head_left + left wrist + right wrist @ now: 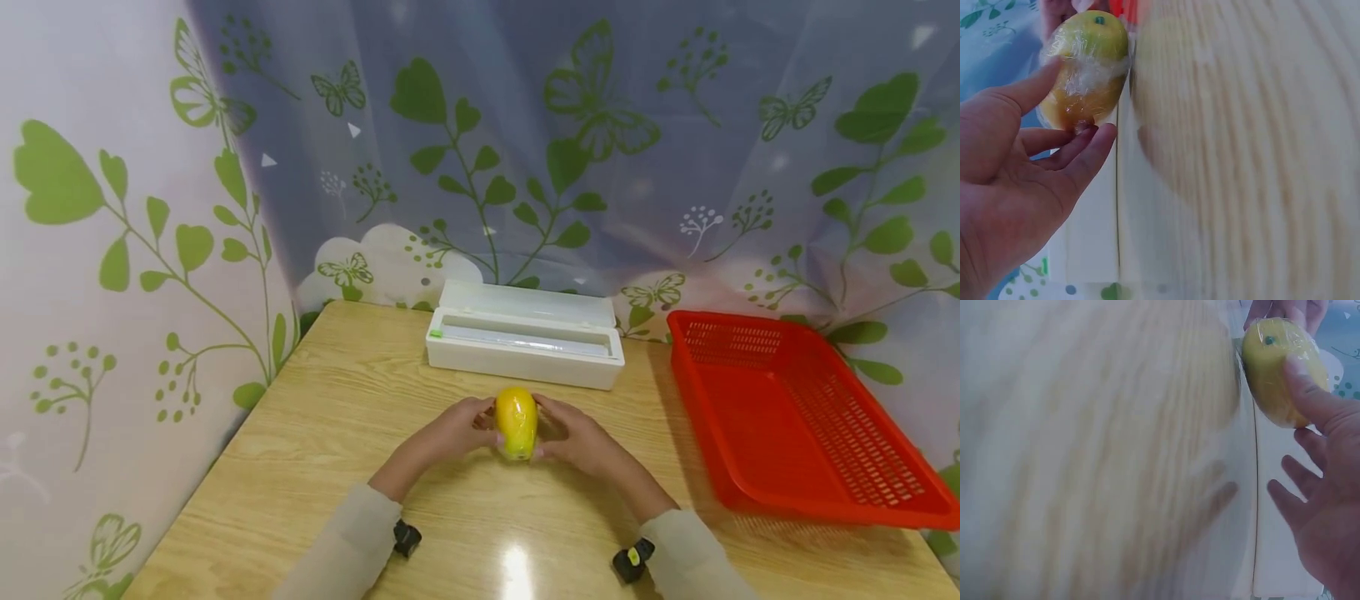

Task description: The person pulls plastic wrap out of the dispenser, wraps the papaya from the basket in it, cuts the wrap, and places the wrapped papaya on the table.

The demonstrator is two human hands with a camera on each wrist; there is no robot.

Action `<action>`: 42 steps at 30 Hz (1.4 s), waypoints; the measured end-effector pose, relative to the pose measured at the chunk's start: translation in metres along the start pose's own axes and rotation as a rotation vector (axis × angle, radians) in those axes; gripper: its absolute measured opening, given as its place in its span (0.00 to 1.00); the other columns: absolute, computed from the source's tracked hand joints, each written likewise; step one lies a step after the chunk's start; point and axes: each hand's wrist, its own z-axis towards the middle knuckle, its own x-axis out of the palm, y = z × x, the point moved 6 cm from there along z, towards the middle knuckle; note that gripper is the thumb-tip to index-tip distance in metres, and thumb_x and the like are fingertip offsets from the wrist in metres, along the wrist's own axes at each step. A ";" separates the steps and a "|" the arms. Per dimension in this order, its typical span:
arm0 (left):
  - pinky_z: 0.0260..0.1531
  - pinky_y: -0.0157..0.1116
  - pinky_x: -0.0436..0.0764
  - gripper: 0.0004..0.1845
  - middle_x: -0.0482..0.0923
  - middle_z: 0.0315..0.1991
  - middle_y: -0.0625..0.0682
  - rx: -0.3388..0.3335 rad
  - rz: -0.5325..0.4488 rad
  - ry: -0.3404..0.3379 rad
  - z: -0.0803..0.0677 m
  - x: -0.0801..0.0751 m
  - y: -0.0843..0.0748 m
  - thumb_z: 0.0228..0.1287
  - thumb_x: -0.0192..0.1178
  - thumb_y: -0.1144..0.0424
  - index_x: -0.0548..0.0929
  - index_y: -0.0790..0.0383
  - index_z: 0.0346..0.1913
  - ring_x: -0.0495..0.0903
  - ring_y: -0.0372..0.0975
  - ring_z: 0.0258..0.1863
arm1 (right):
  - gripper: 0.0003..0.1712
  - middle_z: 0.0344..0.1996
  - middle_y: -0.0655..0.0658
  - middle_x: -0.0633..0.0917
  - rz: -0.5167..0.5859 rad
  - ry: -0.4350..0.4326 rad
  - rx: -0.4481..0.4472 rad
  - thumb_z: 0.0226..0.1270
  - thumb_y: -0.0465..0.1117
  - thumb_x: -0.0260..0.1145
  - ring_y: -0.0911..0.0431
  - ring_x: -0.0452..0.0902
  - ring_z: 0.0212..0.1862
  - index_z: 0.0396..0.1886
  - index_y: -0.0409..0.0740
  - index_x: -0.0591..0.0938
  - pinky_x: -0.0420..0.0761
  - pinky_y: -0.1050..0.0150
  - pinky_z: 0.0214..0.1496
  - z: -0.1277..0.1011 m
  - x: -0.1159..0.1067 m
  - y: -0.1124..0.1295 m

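A yellow mango (516,423), greenish at its near end, is held between both hands over the table. Clear plastic wrap (1094,76) covers it, creased and bunched across the side that the left wrist view shows. My left hand (457,429) holds its left side, thumb on the wrap and fingertips beneath. From the right, my right hand (583,439) pinches it between thumb and forefinger. The other right fingers (1300,478) spread away from the fruit in the right wrist view.
Behind the mango stands a white wrap box (517,364), its lid (528,304) raised and a roll (525,340) inside. A red plastic basket (780,433) is at the right of the wooden table (352,367). Patterned cloth (480,125) hangs behind and at the left.
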 end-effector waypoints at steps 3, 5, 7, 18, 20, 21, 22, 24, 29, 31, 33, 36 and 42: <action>0.57 0.42 0.81 0.29 0.79 0.62 0.50 0.016 -0.067 0.034 0.001 0.003 -0.002 0.72 0.63 0.54 0.72 0.55 0.72 0.80 0.43 0.57 | 0.54 0.77 0.45 0.65 0.003 -0.033 0.001 0.55 0.57 0.76 0.40 0.55 0.78 0.80 0.57 0.61 0.57 0.35 0.76 -0.003 -0.004 0.001; 0.58 0.43 0.81 0.28 0.79 0.62 0.49 0.012 -0.077 0.049 0.002 0.006 -0.002 0.72 0.61 0.52 0.72 0.55 0.72 0.80 0.43 0.57 | 0.54 0.77 0.46 0.66 0.012 -0.051 0.008 0.55 0.58 0.76 0.40 0.56 0.78 0.79 0.58 0.62 0.58 0.35 0.75 -0.005 -0.006 0.002; 0.58 0.43 0.80 0.27 0.80 0.60 0.49 0.007 -0.084 0.061 0.003 0.008 -0.002 0.72 0.61 0.51 0.73 0.56 0.70 0.80 0.43 0.56 | 0.54 0.76 0.45 0.66 0.008 -0.064 0.005 0.55 0.59 0.76 0.40 0.57 0.78 0.79 0.58 0.62 0.59 0.35 0.75 -0.008 -0.008 0.002; 0.61 0.48 0.78 0.38 0.72 0.68 0.57 -0.033 -0.035 0.011 0.011 0.014 -0.004 0.70 0.64 0.53 0.63 0.62 0.77 0.75 0.49 0.61 | 0.51 0.75 0.42 0.68 -0.032 -0.116 -0.010 0.59 0.53 0.76 0.39 0.58 0.76 0.78 0.51 0.64 0.61 0.34 0.74 -0.017 -0.013 0.004; 0.62 0.49 0.77 0.42 0.66 0.72 0.58 -0.028 -0.047 -0.024 0.011 0.013 -0.007 0.69 0.66 0.54 0.58 0.60 0.79 0.74 0.51 0.64 | 0.51 0.75 0.41 0.67 -0.052 -0.115 -0.008 0.59 0.54 0.75 0.37 0.58 0.76 0.78 0.49 0.63 0.61 0.32 0.73 -0.017 -0.013 0.005; 0.62 0.49 0.78 0.43 0.64 0.74 0.58 -0.018 -0.057 -0.038 0.012 0.013 -0.008 0.68 0.67 0.55 0.57 0.59 0.79 0.73 0.52 0.65 | 0.51 0.75 0.40 0.66 -0.057 -0.114 -0.007 0.59 0.54 0.75 0.37 0.57 0.76 0.78 0.48 0.63 0.61 0.32 0.73 -0.017 -0.013 0.005; 0.62 0.49 0.78 0.43 0.62 0.75 0.58 -0.006 -0.065 -0.048 0.012 0.013 -0.010 0.68 0.67 0.55 0.57 0.58 0.79 0.72 0.52 0.66 | 0.51 0.76 0.39 0.66 -0.064 -0.113 -0.009 0.59 0.55 0.75 0.36 0.57 0.76 0.78 0.47 0.63 0.61 0.32 0.72 -0.017 -0.013 0.005; 0.62 0.47 0.78 0.43 0.60 0.76 0.58 0.020 -0.077 -0.061 0.012 0.013 -0.014 0.67 0.68 0.57 0.58 0.58 0.79 0.72 0.52 0.67 | 0.51 0.76 0.38 0.65 -0.072 -0.110 -0.013 0.60 0.55 0.75 0.36 0.56 0.77 0.78 0.45 0.63 0.61 0.31 0.72 -0.017 -0.013 0.005; 0.63 0.44 0.78 0.42 0.56 0.77 0.60 0.062 -0.101 -0.065 0.015 0.016 -0.021 0.66 0.69 0.57 0.61 0.63 0.77 0.71 0.53 0.68 | 0.52 0.77 0.36 0.63 -0.101 -0.098 -0.033 0.61 0.57 0.74 0.35 0.55 0.77 0.78 0.42 0.62 0.61 0.32 0.72 -0.017 -0.013 0.006; 0.62 0.43 0.78 0.42 0.56 0.76 0.61 0.055 -0.112 -0.060 0.016 0.017 -0.021 0.65 0.70 0.56 0.62 0.65 0.77 0.71 0.54 0.68 | 0.52 0.77 0.37 0.62 -0.090 -0.090 -0.039 0.61 0.57 0.74 0.36 0.55 0.77 0.78 0.42 0.63 0.61 0.33 0.73 -0.017 -0.012 0.006; 0.62 0.42 0.79 0.42 0.59 0.75 0.60 0.040 -0.120 -0.053 0.017 0.018 -0.019 0.64 0.70 0.56 0.63 0.64 0.76 0.73 0.53 0.68 | 0.51 0.77 0.38 0.61 -0.059 -0.083 -0.040 0.61 0.56 0.74 0.36 0.55 0.77 0.78 0.43 0.62 0.61 0.33 0.73 -0.016 -0.012 0.005; 0.62 0.40 0.79 0.42 0.62 0.73 0.59 0.031 -0.138 -0.044 0.017 0.018 -0.016 0.64 0.70 0.56 0.64 0.63 0.76 0.74 0.51 0.67 | 0.52 0.78 0.39 0.59 -0.001 -0.068 -0.019 0.61 0.56 0.73 0.36 0.56 0.77 0.79 0.45 0.61 0.62 0.34 0.73 -0.016 -0.011 0.002; 0.62 0.42 0.79 0.41 0.64 0.73 0.58 0.039 -0.172 -0.051 0.018 0.017 -0.013 0.64 0.70 0.56 0.64 0.63 0.76 0.73 0.50 0.67 | 0.51 0.76 0.38 0.64 0.047 -0.065 -0.015 0.62 0.53 0.74 0.38 0.62 0.74 0.79 0.43 0.60 0.68 0.41 0.72 -0.015 -0.010 -0.003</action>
